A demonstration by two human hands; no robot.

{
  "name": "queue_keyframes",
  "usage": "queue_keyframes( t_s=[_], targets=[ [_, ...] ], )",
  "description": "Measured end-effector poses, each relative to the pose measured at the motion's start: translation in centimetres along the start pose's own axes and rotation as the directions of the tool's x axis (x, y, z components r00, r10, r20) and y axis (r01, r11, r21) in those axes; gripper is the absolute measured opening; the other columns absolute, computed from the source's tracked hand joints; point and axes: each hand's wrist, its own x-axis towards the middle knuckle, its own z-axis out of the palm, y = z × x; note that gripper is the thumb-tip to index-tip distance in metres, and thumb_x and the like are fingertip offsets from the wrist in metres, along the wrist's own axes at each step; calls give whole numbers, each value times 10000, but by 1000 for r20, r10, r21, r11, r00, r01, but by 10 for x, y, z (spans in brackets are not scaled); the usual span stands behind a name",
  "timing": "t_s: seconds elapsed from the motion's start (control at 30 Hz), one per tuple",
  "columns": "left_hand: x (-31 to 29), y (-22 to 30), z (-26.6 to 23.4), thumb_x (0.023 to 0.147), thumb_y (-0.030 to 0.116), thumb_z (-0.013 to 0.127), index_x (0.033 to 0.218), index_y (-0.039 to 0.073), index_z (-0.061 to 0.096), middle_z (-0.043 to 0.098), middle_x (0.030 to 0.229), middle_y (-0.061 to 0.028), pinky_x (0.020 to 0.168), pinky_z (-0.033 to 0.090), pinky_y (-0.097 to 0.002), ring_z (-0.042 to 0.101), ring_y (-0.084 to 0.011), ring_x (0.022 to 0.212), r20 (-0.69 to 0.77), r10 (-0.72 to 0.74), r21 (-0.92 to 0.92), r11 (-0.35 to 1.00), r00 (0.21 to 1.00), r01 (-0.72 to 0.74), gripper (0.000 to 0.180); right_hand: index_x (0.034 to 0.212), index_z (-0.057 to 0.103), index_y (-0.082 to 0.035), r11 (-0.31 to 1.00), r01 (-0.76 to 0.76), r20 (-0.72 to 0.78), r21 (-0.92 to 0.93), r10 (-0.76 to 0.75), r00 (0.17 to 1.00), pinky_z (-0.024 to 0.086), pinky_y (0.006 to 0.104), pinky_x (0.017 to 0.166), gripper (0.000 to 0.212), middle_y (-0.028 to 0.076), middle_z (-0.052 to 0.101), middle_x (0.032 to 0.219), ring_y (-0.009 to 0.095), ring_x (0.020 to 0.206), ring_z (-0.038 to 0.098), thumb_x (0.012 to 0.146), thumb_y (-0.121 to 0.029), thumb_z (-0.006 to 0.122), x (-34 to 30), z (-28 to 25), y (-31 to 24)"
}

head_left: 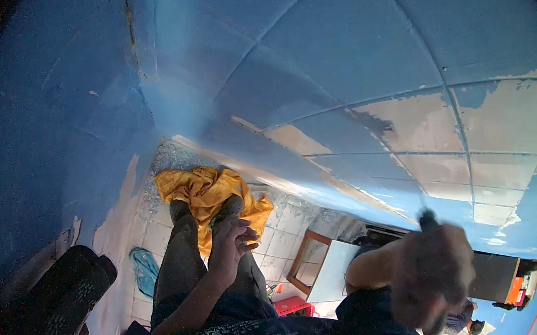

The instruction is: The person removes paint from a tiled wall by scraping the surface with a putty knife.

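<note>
My left hand (230, 253) hangs in front of my legs with nothing visible in it. Its fingers are loosely bent and a little apart. On the right, my raised right hand (430, 275) is smeared by motion and closed around a dark-handled tool (428, 219). The tool's dark ends stick out above and below the fist; its working end is too blurred to make out. Beyond that hand is a blue wall (346, 35), where the paint has come off in large pale patches (505, 116) crossed by tile-like lines.
A crumpled yellow-orange cloth (202, 187) lies around my feet on the tiled floor (279, 235). A blue bag-like bundle (144, 272) is left of my legs. A wood-framed piece (308, 261) and a red plastic item (294, 307) stand to the right. Dark hanging cloth (67, 306) fills the lower left.
</note>
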Motion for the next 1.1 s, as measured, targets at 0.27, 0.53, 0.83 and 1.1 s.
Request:
queue_keyframes(
  t_s=[0.27,0.53,0.83,1.1],
  targets=[
    [-1,-1,-3,870,186,476,1017,55,537,580,880,-80,793,483,-342,586,-184,878,-3,-15,8,1000,1000,15,207,607,436,-95,999,-31,-29,-30,30,999,374,246,432,294,-2,432,481,155,427,456,836,-263,512,-2,3,1],
    [-1,-3,-6,869,173,476,1009,51,538,581,877,-84,793,486,-349,588,-190,874,-4,4,-20,1000,1000,-4,196,629,491,-104,999,-45,-4,-12,45,999,391,287,427,243,-3,466,505,173,432,475,802,-266,543,-9,0,-1],
    [0,-6,-4,868,182,489,1015,47,535,573,872,-79,775,494,-335,589,-185,870,9,-5,2,1000,1000,5,205,643,568,-140,875,-251,-26,-414,264,964,454,261,503,160,-8,579,614,176,552,580,758,-244,610,-41,-14,-19],
    [-3,-5,-6,867,193,499,1029,41,528,573,876,-81,780,493,-338,591,-190,882,-19,-6,-38,999,1000,5,224,687,559,-91,211,-416,-162,-885,697,698,445,269,495,246,26,530,576,164,521,544,798,-308,589,-20,-4,-49]
  ],
)
